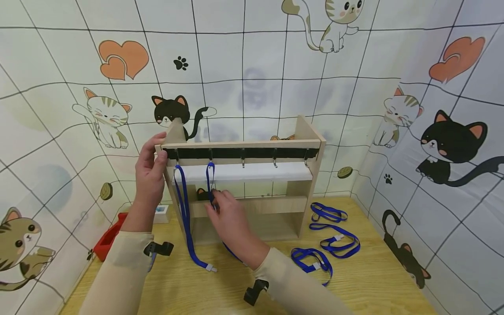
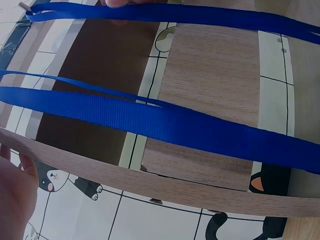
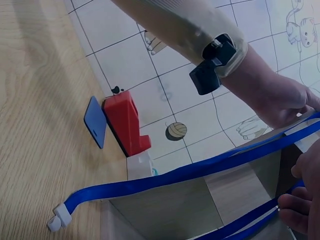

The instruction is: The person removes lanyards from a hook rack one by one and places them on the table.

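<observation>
A wooden hook rack (image 1: 242, 144) stands on the tabletop (image 1: 366, 280); the left hand (image 1: 149, 173) grips its left upright, steadying it. The right hand (image 1: 230, 214) pinches a blue lanyard (image 1: 210, 181) looped over the second hook, so the hanging step looks nearly done; next it likely needs releasing. Three spare lanyards (image 1: 328, 238) lie right. Only the right wrist view shows the red box (image 3: 125, 122) closely.
</observation>
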